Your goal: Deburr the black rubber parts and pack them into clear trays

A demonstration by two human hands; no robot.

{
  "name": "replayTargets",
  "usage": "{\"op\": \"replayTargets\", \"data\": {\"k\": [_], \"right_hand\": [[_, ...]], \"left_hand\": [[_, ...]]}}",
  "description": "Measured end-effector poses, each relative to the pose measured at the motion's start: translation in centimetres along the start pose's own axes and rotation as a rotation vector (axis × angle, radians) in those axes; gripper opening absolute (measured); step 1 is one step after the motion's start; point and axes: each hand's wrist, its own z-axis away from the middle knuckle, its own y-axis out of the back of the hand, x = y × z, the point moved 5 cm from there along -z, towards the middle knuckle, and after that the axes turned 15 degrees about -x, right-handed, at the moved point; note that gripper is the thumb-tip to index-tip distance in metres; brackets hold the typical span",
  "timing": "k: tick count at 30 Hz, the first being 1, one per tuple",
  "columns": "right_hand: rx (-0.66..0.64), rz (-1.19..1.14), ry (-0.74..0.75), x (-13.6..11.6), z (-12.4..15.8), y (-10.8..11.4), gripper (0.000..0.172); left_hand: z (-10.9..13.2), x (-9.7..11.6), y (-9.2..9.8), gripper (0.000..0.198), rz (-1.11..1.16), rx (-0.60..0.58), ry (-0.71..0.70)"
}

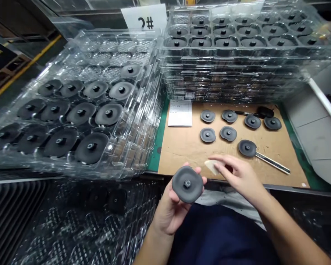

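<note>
In the lower middle of the head view, my left hand grips a dark grey rounded disc with a central stub, its stub side facing up. Just to its right, my right hand pinches a small off-white flat piece between thumb and fingers, apart from the disc. Beyond my hands lies a sheet of brown cardboard with several similar discs on it. Closest to my right hand is one disc resting against the end of a black-and-white strip-like tool.
Stacked clear plastic trays at left hold several discs, with vacant pockets toward the back. Another tray stack stands at the back. A printed paper lies on the cardboard. A white bin wall borders the right side.
</note>
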Motion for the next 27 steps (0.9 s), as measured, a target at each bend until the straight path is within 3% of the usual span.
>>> {"op": "replayTargets", "data": {"k": [3,5,6,9,12,15,18,20,22,25,27], "right_hand": [[0.112,0.020,0.257,-5.2,0.0,1.0,0.026],[0.119,0.105,0.409,-7.7,-0.1,-0.4,0.030],[0.126,0.142,0.418,-8.2,0.0,-1.4,0.031],[0.059,0.055,0.261,-7.1,0.4,-3.7,0.028],[-0.097,-0.240,0.135,-5.3,1.1,-4.0,0.021],[0.068,-0.321,0.057,-5.1,1.4,-2.0,0.021],[0.187,-0.133,0.239,-7.8,1.0,-1.6,0.028],[0.151,-0.017,0.441,-9.7,1.0,-2.7,0.031],[0.067,0.055,0.550,-10.3,1.2,-3.8,0.029],[-0.019,0.148,0.451,-9.2,0.9,-4.1,0.023],[0.039,0.222,0.348,-8.5,0.3,-3.1,0.022]], "left_hand": [[-0.2,0.4,0.3,0.060,-0.058,-0.005,-0.016],[-0.2,0.8,0.9,0.062,-0.120,0.041,-0.050],[-0.1,1.0,1.4,0.063,-0.153,0.091,-0.072],[0.6,1.7,2.8,0.068,-0.199,0.243,-0.120],[1.0,2.0,3.1,0.070,-0.173,0.222,-0.159],[0.8,1.8,2.3,0.071,-0.169,0.169,-0.172],[0.6,1.6,1.4,0.072,-0.202,0.174,-0.164],[0.5,1.6,1.1,0.070,-0.221,0.173,-0.153],[0.6,1.8,1.1,0.067,-0.220,0.162,-0.142],[0.9,2.0,1.5,0.071,-0.211,0.194,-0.161],[1.0,1.6,1.6,0.070,-0.199,0.234,-0.155]]}}
